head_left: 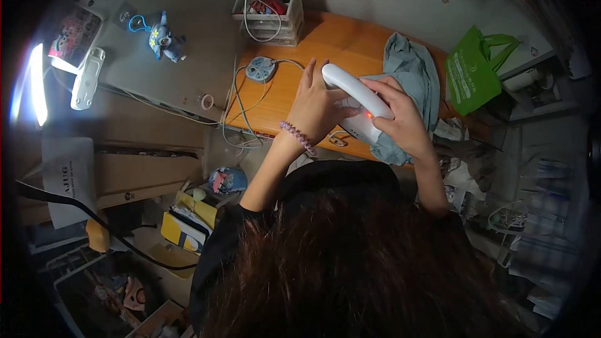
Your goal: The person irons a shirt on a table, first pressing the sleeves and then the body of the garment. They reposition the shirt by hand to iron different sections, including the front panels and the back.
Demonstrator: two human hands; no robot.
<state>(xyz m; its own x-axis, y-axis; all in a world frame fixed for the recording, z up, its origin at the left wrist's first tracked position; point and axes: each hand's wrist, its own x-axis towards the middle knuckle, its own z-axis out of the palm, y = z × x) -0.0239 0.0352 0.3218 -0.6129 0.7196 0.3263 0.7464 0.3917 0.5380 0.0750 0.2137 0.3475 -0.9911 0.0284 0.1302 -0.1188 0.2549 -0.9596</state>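
A white handheld appliance (355, 89) with a curved handle and a small red light is up in front of me, above the wooden desk (325, 34). My right hand (404, 116) is wrapped round its handle end, near the light. My left hand (318, 107) touches the appliance's left side, with some fingers stretched upward; what its thumb side grips is partly hidden. A purple coiled band (298, 138) circles the left wrist. Behind and right of the appliance, a grey-green cloth garment (416, 75) lies crumpled on the desk.
A power strip (260, 69) with cables lies on the desk's left part. Behind it stands a drawer box (278, 28). To the right is a green bag (472, 75); a plush toy (164, 40) is on the grey surface at left. A yellow bag (184, 228) stands low at left.
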